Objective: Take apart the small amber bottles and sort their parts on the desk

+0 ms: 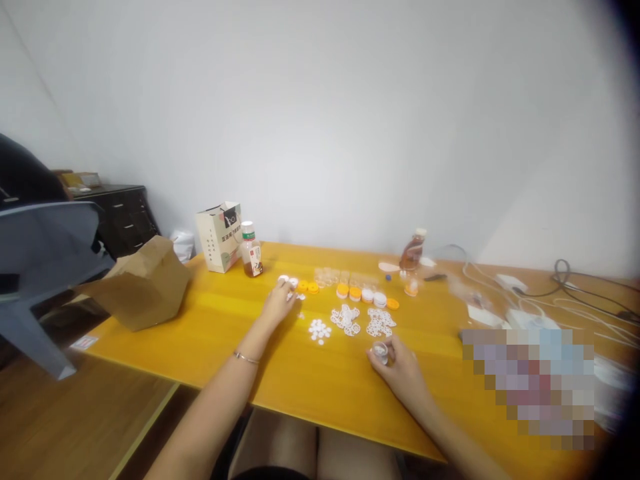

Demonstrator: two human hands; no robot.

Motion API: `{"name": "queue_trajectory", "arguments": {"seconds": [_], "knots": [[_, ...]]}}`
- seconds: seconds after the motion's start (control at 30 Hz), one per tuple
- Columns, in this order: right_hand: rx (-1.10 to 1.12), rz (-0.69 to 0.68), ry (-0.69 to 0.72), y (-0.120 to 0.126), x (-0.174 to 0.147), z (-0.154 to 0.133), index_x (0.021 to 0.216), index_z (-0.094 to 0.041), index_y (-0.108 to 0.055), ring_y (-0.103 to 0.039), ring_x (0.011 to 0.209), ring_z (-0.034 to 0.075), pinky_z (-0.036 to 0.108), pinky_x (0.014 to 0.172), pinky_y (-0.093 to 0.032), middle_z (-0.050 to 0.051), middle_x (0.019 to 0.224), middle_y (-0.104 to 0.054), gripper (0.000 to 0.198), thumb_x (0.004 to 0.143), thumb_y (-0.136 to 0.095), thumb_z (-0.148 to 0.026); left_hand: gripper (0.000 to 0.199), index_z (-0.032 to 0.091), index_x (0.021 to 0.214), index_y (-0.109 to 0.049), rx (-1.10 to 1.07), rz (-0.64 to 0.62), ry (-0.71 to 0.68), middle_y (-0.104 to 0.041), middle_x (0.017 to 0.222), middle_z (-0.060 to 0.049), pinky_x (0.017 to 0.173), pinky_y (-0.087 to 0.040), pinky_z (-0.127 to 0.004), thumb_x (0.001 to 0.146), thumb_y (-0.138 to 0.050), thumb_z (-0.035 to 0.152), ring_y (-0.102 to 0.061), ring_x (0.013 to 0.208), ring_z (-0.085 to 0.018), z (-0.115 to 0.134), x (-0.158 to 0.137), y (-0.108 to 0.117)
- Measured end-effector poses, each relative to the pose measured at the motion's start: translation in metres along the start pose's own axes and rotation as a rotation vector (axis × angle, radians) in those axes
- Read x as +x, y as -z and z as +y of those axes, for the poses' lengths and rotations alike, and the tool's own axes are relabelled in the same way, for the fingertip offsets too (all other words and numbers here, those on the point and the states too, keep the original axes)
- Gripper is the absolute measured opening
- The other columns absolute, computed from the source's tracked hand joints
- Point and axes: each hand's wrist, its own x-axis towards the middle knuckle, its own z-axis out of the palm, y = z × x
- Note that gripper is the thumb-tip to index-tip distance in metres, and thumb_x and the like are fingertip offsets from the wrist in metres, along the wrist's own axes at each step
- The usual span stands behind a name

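Note:
My left hand (279,303) reaches out to the white caps (283,279), its bent fingers on one of them; the fingertips are partly hidden. Beside it lie orange caps (307,287). Nearer to me, in the middle of the table, is a group of small white discs (320,330). My right hand (404,373) is closed around a small clear cup (381,352) near the front of the table. Just beyond that hand are two piles of white openwork rings, a left pile (345,320) and a right pile (381,323).
Behind the piles stand a row of orange and white lidded jars (355,293) and several clear cups (340,276). A brown paper bag (150,283), a printed carton bag (219,240) and a bottle (252,252) are left. A second bottle (413,251) and cables (555,293) are right.

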Motion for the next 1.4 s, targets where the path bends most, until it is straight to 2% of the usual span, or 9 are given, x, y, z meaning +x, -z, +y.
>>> {"name": "queue_trajectory", "arguments": {"seconds": [0.17,0.3,0.5,0.8,0.97,1.1,1.2,1.27,1.4], "knots": [[0.194,-0.225,0.002,-0.009,0.001,-0.024,0.071,-0.022,-0.041,-0.045,0.048,0.012,0.023,0.047,-0.035,-0.004,0.055,-0.048,0.022,0.072,-0.054,-0.04,0.027,0.017,0.087,-0.055,-0.231,-0.225,-0.461,-0.055,0.081,-0.002,0.068,-0.04,-0.023,0.079,-0.053,0.043,-0.051,0.073,-0.013,0.042,-0.026,0.008],[0.326,-0.321,0.017,-0.022,0.011,-0.029,0.076,-0.021,-0.043,-0.044,0.05,0.011,0.022,0.048,-0.036,-0.005,0.057,-0.048,0.021,0.071,-0.057,-0.036,0.05,0.016,0.083,-0.054,-0.259,-0.436,-0.693,-0.057,0.078,-0.002,0.066,-0.039,-0.023,0.059,-0.063,0.06,-0.052,0.071,-0.014,0.074,-0.049,0.003],[0.464,-0.401,-0.007,-0.028,0.017,-0.023,0.079,-0.021,-0.043,-0.049,0.056,0.012,0.022,0.05,-0.039,-0.004,0.063,-0.052,0.026,0.07,-0.06,-0.038,0.048,0.016,0.08,-0.051,-0.116,-0.299,-0.572,-0.057,0.081,-0.005,0.066,-0.038,-0.026,0.063,-0.059,0.06,-0.053,0.075,-0.018,0.087,-0.063,-0.017],[0.32,-0.35,0.037,-0.024,0.013,-0.026,0.073,-0.021,-0.044,-0.046,0.052,0.012,0.022,0.048,-0.036,-0.005,0.055,-0.048,0.02,0.072,-0.057,-0.037,0.026,0.016,0.083,-0.051,-0.197,-0.382,-0.492,-0.054,0.085,-0.005,0.066,-0.039,-0.024,0.071,-0.061,0.036,-0.052,0.078,-0.018,0.092,-0.067,-0.029],[0.241,-0.316,0.236,-0.015,0.011,-0.033,0.082,-0.02,-0.049,-0.052,0.067,0.015,0.027,0.062,-0.043,0.001,0.073,-0.056,0.007,0.077,-0.046,-0.025,0.02,0.016,0.084,-0.051,-0.25,-0.408,-0.525,-0.053,0.083,-0.003,0.067,-0.039,-0.023,0.071,-0.059,0.03,-0.051,0.079,-0.017,0.089,-0.063,-0.026],[0.179,-0.225,0.216,-0.014,0.011,-0.031,0.1,-0.019,-0.047,-0.054,0.073,0.018,0.03,0.068,-0.045,0.003,0.081,-0.057,0.031,0.071,-0.055,-0.028,0.025,0.017,0.089,-0.052,-0.268,-0.401,-0.523,-0.054,0.085,-0.003,0.068,-0.039,-0.023,0.07,-0.061,0.03,-0.051,0.079,-0.017,0.087,-0.062,-0.026],[0.146,-0.308,0.147,-0.015,0.01,-0.029,0.095,-0.02,-0.046,-0.054,0.065,0.017,0.029,0.062,-0.045,0.0,0.071,-0.057,0.025,0.074,-0.053,-0.03,0.026,0.016,0.085,-0.052,-0.29,-0.41,-0.523,-0.054,0.083,-0.003,0.065,-0.038,-0.022,0.067,-0.064,0.032,-0.051,0.077,-0.016,0.088,-0.062,-0.029],[0.157,-0.363,0.221,-0.015,0.01,-0.03,0.093,-0.02,-0.048,-0.055,0.073,0.018,0.031,0.068,-0.045,0.002,0.079,-0.059,0.018,0.076,-0.049,-0.026,0.026,0.016,0.086,-0.053,-0.282,-0.418,-0.507,-0.055,0.083,-0.003,0.064,-0.038,-0.022,0.067,-0.064,0.03,-0.051,0.076,-0.016,0.088,-0.061,-0.03],[0.127,-0.288,0.252,-0.013,0.009,-0.032,0.107,-0.019,-0.044,-0.054,0.09,0.022,0.036,0.078,-0.044,0.008,0.099,-0.057,0.037,0.072,-0.054,-0.028,0.028,0.016,0.09,-0.053,-0.283,-0.446,-0.499,-0.056,0.086,-0.003,0.066,-0.038,-0.022,0.067,-0.064,0.025,-0.051,0.078,-0.016,0.089,-0.061,-0.029]]}}
